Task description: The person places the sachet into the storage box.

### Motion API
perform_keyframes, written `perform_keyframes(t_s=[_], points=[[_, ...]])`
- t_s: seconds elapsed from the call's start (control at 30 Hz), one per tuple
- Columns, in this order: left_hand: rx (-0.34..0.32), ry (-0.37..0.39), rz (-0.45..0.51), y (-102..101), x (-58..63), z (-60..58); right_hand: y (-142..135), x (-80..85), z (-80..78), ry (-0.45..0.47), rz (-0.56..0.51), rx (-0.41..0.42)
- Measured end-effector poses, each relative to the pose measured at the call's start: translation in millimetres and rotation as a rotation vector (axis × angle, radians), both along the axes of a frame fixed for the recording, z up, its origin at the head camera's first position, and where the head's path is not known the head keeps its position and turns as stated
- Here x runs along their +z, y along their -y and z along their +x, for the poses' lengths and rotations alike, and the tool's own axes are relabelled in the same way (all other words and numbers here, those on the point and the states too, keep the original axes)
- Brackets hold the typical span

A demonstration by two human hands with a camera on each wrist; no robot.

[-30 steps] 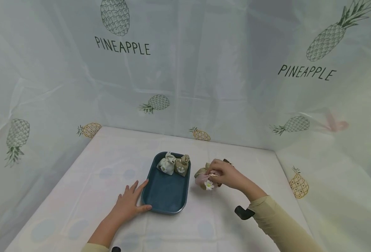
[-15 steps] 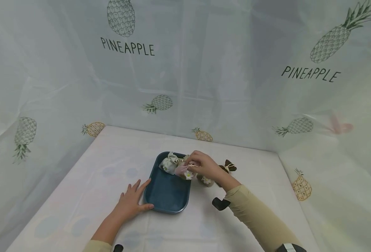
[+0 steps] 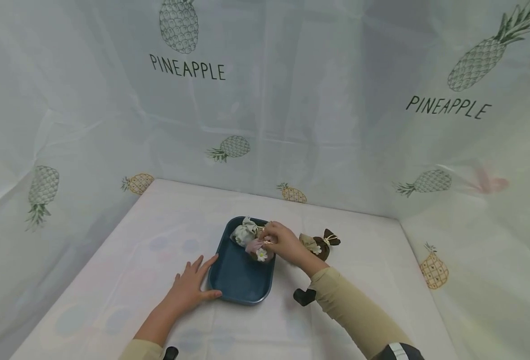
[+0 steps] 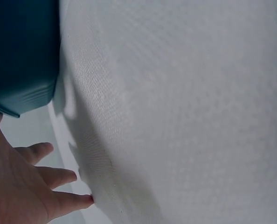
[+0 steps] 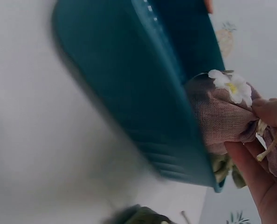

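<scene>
A blue rectangular tray [image 3: 239,282] lies on the white-covered table. My left hand [image 3: 187,289] rests at its left side, fingers spread, the thumb and index finger at the rim. Over the tray's right part, my right hand [image 3: 287,245] pinches the tied neck of a small pink drawstring pouch [image 3: 253,247]. A white daisy [image 5: 232,87] decorates this pouch, whose body overlaps the tray's rim in the right wrist view. Beside it in the tray sits a white pouch [image 3: 242,234]. The tan pouch is mostly hidden behind my right hand; some olive-brown cloth [image 5: 220,167] shows below the pink one.
To the right of the tray, a beige pouch [image 3: 309,243] and a dark brown pouch [image 3: 323,248] lie close together on the table. A pineapple-print curtain [image 3: 310,125] hangs around the table's back and sides.
My right hand has lifted the pink pouch from beside the other pouches on the table and carried it left to the tray. The left hand keeps its place at the rim.
</scene>
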State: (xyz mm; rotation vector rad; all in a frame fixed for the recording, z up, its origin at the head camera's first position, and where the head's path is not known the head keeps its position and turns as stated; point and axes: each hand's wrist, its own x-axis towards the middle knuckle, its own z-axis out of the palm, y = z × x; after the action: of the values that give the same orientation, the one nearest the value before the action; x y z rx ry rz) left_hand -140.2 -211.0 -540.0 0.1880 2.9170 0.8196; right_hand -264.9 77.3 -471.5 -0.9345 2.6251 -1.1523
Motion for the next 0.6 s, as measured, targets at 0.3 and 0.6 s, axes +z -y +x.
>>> perform_keyframes(t_s=[0.3,0.6], points=[[-0.013,0.02,0.015,-2.8,1.0,-0.7,-3.9,-11.9,-0.3,0.026,0.022,-0.008],[-0.004,0.03,0.014,-1.6,0.5,-0.9,-11.2,-11.4,-0.7,-0.041,0.005,0.015]])
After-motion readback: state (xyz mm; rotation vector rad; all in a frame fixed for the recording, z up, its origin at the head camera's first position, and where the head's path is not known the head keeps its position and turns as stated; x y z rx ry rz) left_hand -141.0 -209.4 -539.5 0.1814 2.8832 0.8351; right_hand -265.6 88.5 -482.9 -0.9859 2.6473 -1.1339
